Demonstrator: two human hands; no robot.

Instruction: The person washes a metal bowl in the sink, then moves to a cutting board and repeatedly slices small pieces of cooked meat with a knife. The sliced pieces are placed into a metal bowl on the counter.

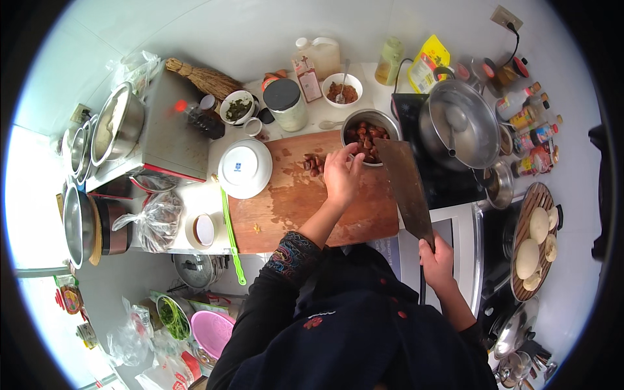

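My right hand (435, 261) grips the handle of a broad, dark-bladed cleaver (407, 190). Its blade points away from me, with the far end beside a steel pot (345, 139). Glossy reddish-brown pieces that look like chestnuts (368, 134) fill much of the pot. My left hand (342, 176) hovers over the wooden cutting board (287, 214) at the pot's near rim, fingers apart and nothing visible in them. A small pile of similar brown pieces (314, 165) lies on the board just left of that hand. Wet patches darken the wood.
An overturned white plate (245, 168) overlaps the board's left edge, beside a green plastic strip (229, 219). Behind stand a lidded jar (286, 109) and a bowl with a spoon (358, 88). At right, a steel wok (460, 141) sits on a black induction cooker (448, 190).
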